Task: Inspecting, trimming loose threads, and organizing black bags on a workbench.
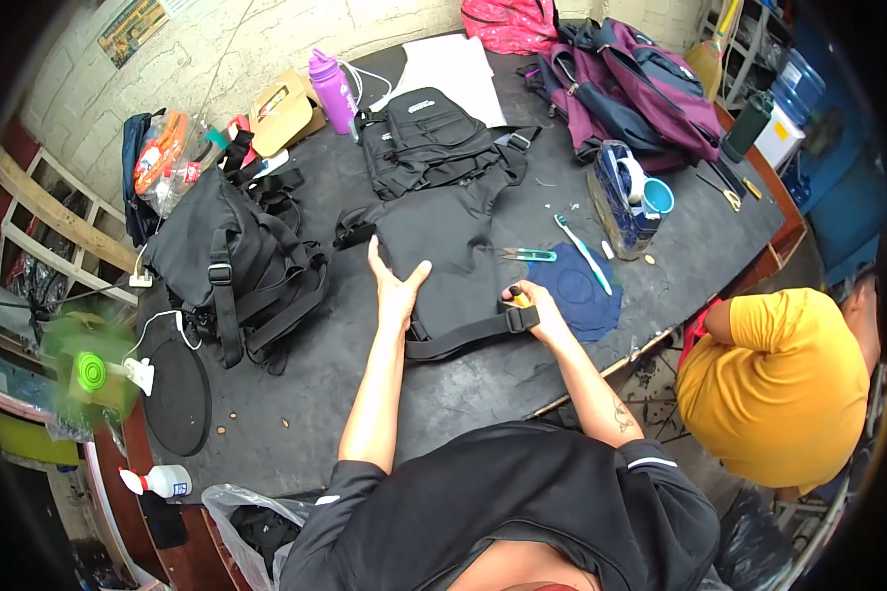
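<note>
A black fabric bag (439, 231) lies flat on the dark table in front of me. My left hand (397, 295) rests on its left side, thumb and fingers spread over the cloth. At the bag's right edge my right hand (542, 310) is closed around a small yellow and black tool (517, 295), whose exact kind I cannot make out. A black webbing strap (463, 338) with a buckle runs across the bag's near end, close to the right fingers. Just right of the bag lie thread snips (529, 255) with a teal handle and a toothbrush (583, 256).
Another black backpack (232, 261) stands at left, and one more (424, 128) lies beyond the bag. Purple backpacks (631, 84), a purple bottle (332, 92) and a clear case with a blue cup (658, 198) stand farther back. A person in yellow (779, 394) is at right.
</note>
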### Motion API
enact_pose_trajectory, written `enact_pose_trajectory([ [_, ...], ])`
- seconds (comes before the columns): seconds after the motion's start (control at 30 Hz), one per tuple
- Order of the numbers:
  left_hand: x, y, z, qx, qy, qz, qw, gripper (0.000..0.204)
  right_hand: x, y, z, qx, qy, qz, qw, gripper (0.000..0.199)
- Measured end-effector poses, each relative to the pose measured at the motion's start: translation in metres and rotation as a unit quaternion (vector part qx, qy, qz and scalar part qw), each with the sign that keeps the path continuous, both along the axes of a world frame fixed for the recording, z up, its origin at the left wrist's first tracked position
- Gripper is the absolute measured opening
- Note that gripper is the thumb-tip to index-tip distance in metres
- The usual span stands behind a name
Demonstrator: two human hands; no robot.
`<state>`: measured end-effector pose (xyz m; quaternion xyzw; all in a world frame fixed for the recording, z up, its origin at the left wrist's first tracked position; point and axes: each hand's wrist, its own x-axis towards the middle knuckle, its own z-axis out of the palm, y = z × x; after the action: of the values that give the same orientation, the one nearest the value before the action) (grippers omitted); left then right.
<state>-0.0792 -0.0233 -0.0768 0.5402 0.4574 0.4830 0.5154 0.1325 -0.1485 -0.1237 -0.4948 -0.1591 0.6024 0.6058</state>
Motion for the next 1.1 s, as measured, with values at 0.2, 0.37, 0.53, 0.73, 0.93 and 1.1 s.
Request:
enact_pose_trajectory([
  [0.2,-0.002,-0.003,0.015,0.038,0.171,-0.015,0.984,0.110,0.000,-0.009,0.008,0.073,-0.340,0.079,0.934,0.021],
  [0.37,-0.009,-0.009,0.012,0.001,0.197,0.012,0.980,0.107,0.009,-0.014,0.034,0.019,-0.244,0.049,0.968,0.026],
  [0.53,-0.011,-0.019,0.048,0.087,0.184,0.027,0.979,0.098,0.015,-0.019,0.045,0.029,-0.198,0.024,0.980,0.032],
  [0.73,-0.064,-0.007,0.184,0.440,0.099,0.115,0.885,0.078,0.018,-0.021,0.040,0.011,-0.211,0.028,0.977,0.030],
  [0.93,-0.219,0.052,0.294,0.456,0.196,0.300,0.815,0.089,0.014,-0.015,0.039,0.022,-0.234,0.046,0.971,0.026],
  [1.1,-0.313,0.110,0.235,0.156,0.529,0.171,0.817,0.092,0.014,-0.018,0.044,0.031,-0.232,0.070,0.970,0.023],
])
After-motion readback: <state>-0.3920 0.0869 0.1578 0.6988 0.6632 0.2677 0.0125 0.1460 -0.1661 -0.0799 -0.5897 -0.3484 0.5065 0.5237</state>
